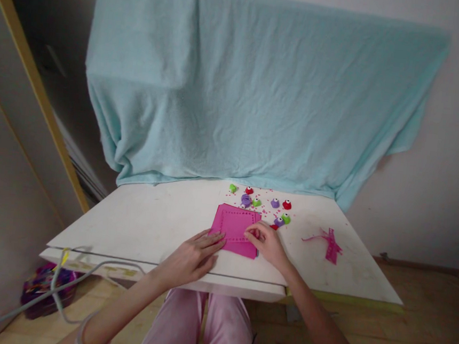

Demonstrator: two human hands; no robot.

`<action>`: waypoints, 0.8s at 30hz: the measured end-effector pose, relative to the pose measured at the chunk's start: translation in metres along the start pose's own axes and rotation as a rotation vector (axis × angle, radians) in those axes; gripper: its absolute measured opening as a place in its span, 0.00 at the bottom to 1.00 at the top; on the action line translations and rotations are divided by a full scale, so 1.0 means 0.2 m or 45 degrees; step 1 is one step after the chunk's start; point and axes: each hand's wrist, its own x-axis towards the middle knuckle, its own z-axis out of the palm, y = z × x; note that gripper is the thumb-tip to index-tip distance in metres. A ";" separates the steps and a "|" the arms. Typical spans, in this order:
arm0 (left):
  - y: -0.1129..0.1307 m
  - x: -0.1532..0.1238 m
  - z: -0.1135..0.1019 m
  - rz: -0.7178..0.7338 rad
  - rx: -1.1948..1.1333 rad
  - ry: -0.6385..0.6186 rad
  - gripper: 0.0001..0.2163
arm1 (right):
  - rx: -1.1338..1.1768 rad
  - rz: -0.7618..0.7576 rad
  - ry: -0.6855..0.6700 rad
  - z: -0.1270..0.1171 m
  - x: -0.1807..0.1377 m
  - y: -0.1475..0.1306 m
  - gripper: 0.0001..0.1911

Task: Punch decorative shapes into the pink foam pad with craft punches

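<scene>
A pink foam sheet (234, 225) with punched holes along its edges lies on the white table (144, 223). My left hand (192, 257) rests flat with fingers stretched out, its fingertips on the sheet's near left corner. My right hand (267, 244) is curled at the sheet's right edge, fingers pinched together on the edge. Whether something small is in the pinch I cannot make out.
Several small craft punches in green, red and purple (275, 203) and pink confetti bits lie beyond the sheet. Pink strip scraps (330, 243) lie at the right. A light blue towel (253, 88) hangs behind. A cable (62, 286) and a bag (42, 287) are at the lower left.
</scene>
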 end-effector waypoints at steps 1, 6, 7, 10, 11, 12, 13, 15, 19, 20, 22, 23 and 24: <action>0.01 0.00 0.00 -0.008 -0.001 -0.006 0.23 | -0.024 -0.011 0.058 -0.01 -0.01 -0.02 0.08; 0.02 -0.03 0.01 -0.039 -0.003 -0.005 0.24 | -0.290 -0.122 0.113 0.00 -0.11 -0.16 0.11; 0.02 -0.03 0.02 -0.041 0.000 -0.006 0.24 | -0.333 -0.154 0.044 0.02 -0.13 -0.19 0.12; 0.01 -0.03 0.03 -0.037 0.014 -0.015 0.24 | -0.465 -0.239 -0.120 0.09 -0.18 -0.27 0.15; 0.01 -0.03 0.03 -0.036 0.020 -0.017 0.24 | -0.508 -0.257 -0.149 0.11 -0.19 -0.29 0.16; 0.01 -0.03 0.03 -0.036 0.026 -0.020 0.24 | -0.550 -0.276 -0.172 0.13 -0.19 -0.30 0.16; 0.01 -0.03 0.03 -0.038 0.031 -0.022 0.24 | -0.586 -0.280 -0.187 0.15 -0.19 -0.31 0.16; 0.01 -0.03 0.03 -0.043 0.037 -0.024 0.24 | -0.632 -0.269 -0.195 0.16 -0.19 -0.32 0.18; 0.01 -0.03 0.03 -0.048 0.049 -0.037 0.24 | -0.639 -0.227 -0.182 0.14 -0.19 -0.30 0.19; 0.01 -0.03 0.03 -0.048 0.051 -0.041 0.24 | -0.641 -0.220 -0.178 0.13 -0.20 -0.29 0.19; 0.01 -0.03 0.03 -0.047 0.048 -0.038 0.24 | -0.643 -0.206 -0.174 0.11 -0.20 -0.26 0.20; 0.01 -0.03 0.03 -0.046 0.046 -0.032 0.24 | -0.639 -0.199 -0.174 0.09 -0.21 -0.25 0.20; 0.01 -0.03 0.03 -0.047 0.045 -0.026 0.24 | -0.632 -0.191 -0.174 0.07 -0.21 -0.23 0.21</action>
